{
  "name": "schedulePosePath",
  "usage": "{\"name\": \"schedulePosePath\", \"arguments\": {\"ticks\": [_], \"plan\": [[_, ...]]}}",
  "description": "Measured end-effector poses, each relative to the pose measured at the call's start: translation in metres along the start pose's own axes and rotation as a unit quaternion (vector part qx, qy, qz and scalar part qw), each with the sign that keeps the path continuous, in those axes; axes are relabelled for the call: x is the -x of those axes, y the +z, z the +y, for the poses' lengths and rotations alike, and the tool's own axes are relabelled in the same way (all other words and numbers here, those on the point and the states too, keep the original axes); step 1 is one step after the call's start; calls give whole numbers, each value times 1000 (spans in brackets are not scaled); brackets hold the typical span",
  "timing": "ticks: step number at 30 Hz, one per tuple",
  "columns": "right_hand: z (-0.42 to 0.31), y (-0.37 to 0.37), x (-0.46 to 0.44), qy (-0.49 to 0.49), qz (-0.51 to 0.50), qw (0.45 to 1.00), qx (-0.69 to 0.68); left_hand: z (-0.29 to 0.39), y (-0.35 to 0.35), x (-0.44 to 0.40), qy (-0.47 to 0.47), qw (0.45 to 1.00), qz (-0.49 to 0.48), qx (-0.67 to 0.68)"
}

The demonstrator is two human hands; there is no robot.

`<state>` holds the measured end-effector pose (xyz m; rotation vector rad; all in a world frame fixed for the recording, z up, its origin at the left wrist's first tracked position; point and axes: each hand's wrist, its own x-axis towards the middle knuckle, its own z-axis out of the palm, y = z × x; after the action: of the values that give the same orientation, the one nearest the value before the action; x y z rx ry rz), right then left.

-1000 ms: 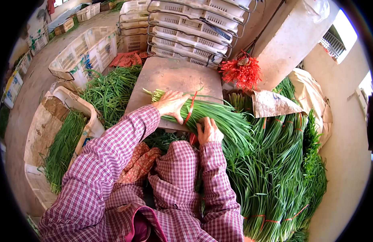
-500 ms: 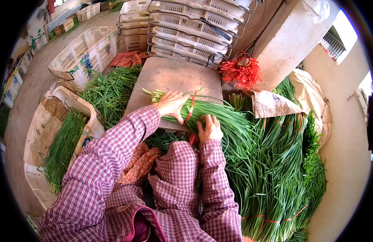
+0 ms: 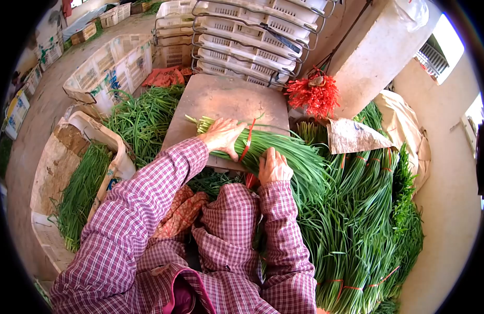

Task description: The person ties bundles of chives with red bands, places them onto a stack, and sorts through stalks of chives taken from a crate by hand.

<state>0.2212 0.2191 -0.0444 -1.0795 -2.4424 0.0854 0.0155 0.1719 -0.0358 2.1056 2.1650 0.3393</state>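
Bunch [image 3: 271, 144] lies clasped between fingers and thumb of the left hand [image 3: 221, 137]; the right hand [image 3: 275, 168] curls against its near side, whether pinching I cannot tell. Between them crosses a band [image 3: 247, 140]; beneath is the board [image 3: 231, 97]. Probably light, limp-leaved and easily bruised, it likely grips best around the firmer stems, left of the band.
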Motion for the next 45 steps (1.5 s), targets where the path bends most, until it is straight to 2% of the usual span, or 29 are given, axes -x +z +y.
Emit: {"name": "schedulePosePath", "arguments": {"ticks": [2,5,7,9,10,12,15,17,18,19,22,25,27,30,35,39,41,45], "plan": [[2,-7,-5,-11,24,1000,1,1,-1,1,4,1000,6,0],[15,-24,-26,-24,-48,999,2,3,-3,2,-9,1000,-9,-2],[21,-30,-39,-29,-60,998,7,0,2,1,-1,1000,8,-21],[31,-29,-48,-29,-78,995,-58,0,5,2,0,999,16,-27],[41,-19,-51,3,-98,991,-88,0,7,4,1,999,24,-34],[67,15,-50,9,-80,988,-128,6,10,8,-4,999,33,-40],[62,8,-48,35,-81,979,-185,7,8,11,-14,999,27,-39],[59,-6,-53,-8,-65,994,-88,5,9,11,9,998,48,-35],[52,-21,-56,7,-83,996,-31,9,2,12,-2,999,22,-25],[38,-31,-57,5,-20,1000,17,10,4,12,-6,999,27,-25],[9,-29,-64,-26,59,992,-111,6,10,8,-14,1000,4,-14],[-2,11,-75,-47,53,990,-120,7,11,10,-17,998,-22,-58],[-6,29,-82,-31,40,982,-182,-3,36,1,-1,997,20,-79],[-9,46,-85,-53,60,960,-267,10,10,11,-21,999,13,-42],[-15,39,-80,-33,33,956,-288,8,20,5,-19,998,23,-49],[-20,37,-82,-54,36,967,-245,5,37,1,-14,996,67,-58],[-18,40,-82,-50,44,961,-267,7,36,2,-14,997,61,-55],[-5,53,-86,12,38,915,-402,13,24,1,-29,998,1,-58]]}}
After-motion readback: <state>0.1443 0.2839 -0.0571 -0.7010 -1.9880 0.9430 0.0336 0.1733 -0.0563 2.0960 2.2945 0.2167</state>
